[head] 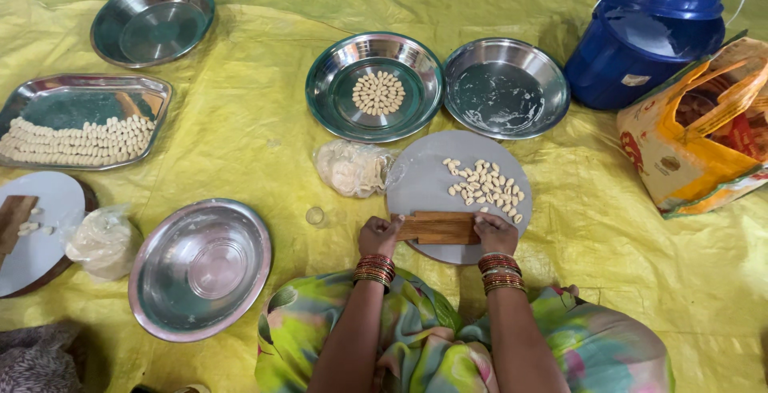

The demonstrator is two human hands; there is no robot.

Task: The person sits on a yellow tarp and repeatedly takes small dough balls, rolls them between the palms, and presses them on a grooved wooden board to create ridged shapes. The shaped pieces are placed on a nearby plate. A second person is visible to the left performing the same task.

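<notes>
Yellow sheet point(240, 129), four round steel plates point(200, 265), two hands point(380, 235) on one wooden board point(438, 227)

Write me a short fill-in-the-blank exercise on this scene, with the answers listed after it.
1. Both hands, the left hand and the right hand, rest on a ridged ____ block.
2. The block lies on a round grey ____.
3. The dough pieces on the board lie loose, while those in the round plate form a ____.
4. The bucket is ____ in colour.

Answers: wooden; board; circle; blue
</notes>
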